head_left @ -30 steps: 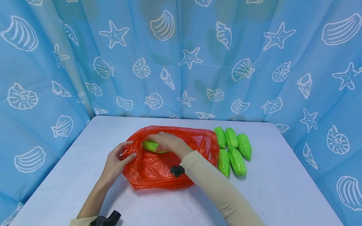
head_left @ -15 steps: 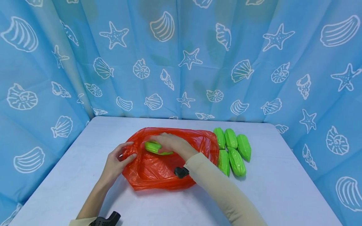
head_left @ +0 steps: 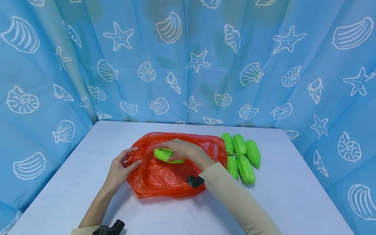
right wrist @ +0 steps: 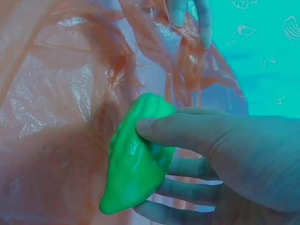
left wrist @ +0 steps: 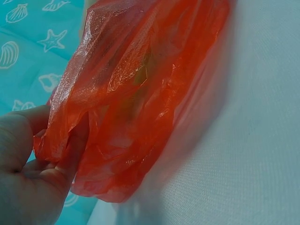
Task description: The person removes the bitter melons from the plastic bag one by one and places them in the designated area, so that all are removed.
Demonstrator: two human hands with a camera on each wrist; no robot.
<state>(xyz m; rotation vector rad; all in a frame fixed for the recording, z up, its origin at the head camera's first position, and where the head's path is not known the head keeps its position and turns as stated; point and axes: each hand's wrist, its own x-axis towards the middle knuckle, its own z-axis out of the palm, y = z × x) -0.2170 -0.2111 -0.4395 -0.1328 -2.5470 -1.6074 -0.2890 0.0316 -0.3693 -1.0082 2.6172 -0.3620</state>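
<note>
A red plastic bag (head_left: 167,174) lies on the table with its mouth spread open. My left hand (head_left: 121,168) grips the bag's left edge; in the left wrist view the thin film is pinched between thumb and fingers. Over the bag's mouth, my right hand (head_left: 183,150) holds a glossy green ridged fruit (head_left: 164,155), shaped like a star fruit. The right wrist view has the thumb on top of the green ridged fruit (right wrist: 133,157), its pointed end facing down-left, and the other fingers beneath it, partly hidden.
Several more green ridged fruits (head_left: 245,168) lie in two rows on the white table (head_left: 282,195), right beside the bag's right edge. Behind the table hangs a blue curtain (head_left: 205,91) printed with shells and starfish.
My right hand has drawn the green ridged fruit a little to the right and away from the bag's left side. The left hand stays where it was on the bag.
</note>
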